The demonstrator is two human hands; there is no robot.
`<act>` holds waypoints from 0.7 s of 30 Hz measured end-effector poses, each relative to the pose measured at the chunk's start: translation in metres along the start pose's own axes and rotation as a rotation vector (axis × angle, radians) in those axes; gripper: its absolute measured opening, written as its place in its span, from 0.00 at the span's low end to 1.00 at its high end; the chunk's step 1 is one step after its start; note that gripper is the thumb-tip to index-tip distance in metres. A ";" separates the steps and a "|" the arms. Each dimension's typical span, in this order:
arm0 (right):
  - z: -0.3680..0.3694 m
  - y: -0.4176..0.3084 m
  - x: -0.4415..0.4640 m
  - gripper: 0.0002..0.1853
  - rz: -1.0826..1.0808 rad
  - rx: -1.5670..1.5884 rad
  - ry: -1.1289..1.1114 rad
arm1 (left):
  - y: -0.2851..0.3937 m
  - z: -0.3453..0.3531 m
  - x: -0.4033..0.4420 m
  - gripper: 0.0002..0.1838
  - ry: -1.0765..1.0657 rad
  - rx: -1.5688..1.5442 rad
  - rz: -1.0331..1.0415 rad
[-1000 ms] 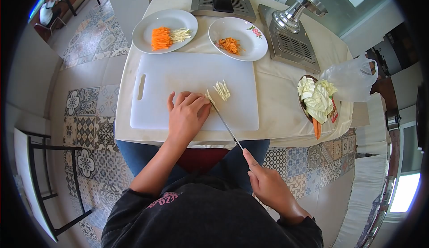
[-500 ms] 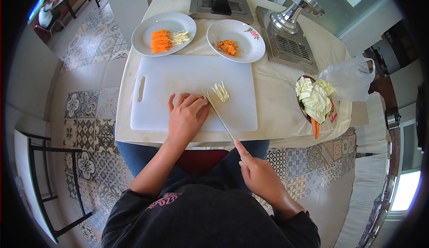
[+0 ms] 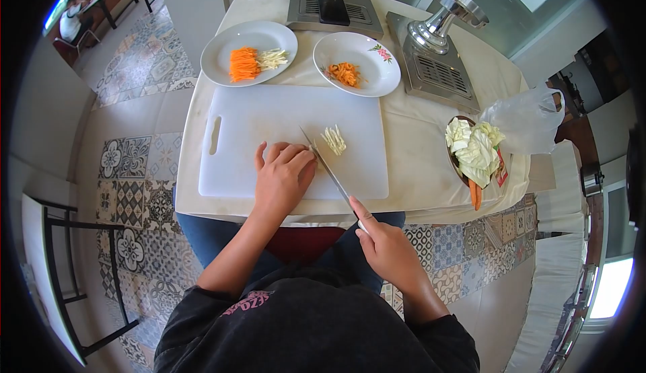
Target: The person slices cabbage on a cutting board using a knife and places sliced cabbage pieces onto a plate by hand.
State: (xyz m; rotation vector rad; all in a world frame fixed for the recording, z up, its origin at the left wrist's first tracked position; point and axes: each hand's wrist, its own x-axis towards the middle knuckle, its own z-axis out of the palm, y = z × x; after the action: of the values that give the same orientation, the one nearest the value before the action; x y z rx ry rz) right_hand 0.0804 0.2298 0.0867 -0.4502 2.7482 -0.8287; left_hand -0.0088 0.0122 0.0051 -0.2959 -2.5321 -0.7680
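In the head view, my right hand (image 3: 387,246) is wrapped round the handle of a kitchen knife (image 3: 333,176), index finger stretched along its spine. The blade slants up and left over the white cutting board (image 3: 249,107), beside the fingertips of my left hand (image 3: 284,174). Those fingers are curled down on the board; whatever lies under them is mostly hidden. Just right of the blade is a small pile of thin pale vegetable strips (image 3: 334,140).
Behind the board stand a plate (image 3: 219,42) with carrot and pale strips, and a flowered dish (image 3: 328,49) with orange shreds. Metal stands (image 3: 441,70), a phone (image 3: 333,10), cabbage leaves (image 3: 476,154) with carrots (image 3: 475,195), and a plastic bag (image 3: 531,121) are around. A person (image 3: 70,23) sits far left.
The knife has moved forward and left, its tip now reaching further past my left fingertips. My right hand has shifted forward with it. My left hand stays curled in about the same place.
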 end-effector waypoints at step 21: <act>-0.008 0.002 -0.003 0.35 0.051 0.057 0.060 | -0.001 0.000 -0.001 0.07 0.009 0.011 0.015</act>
State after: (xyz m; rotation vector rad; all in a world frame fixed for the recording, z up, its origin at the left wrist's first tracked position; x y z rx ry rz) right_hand 0.0800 0.2365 0.0929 -0.3478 2.7699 -0.9197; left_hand -0.0085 0.0111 0.0043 -0.3066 -2.5224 -0.7479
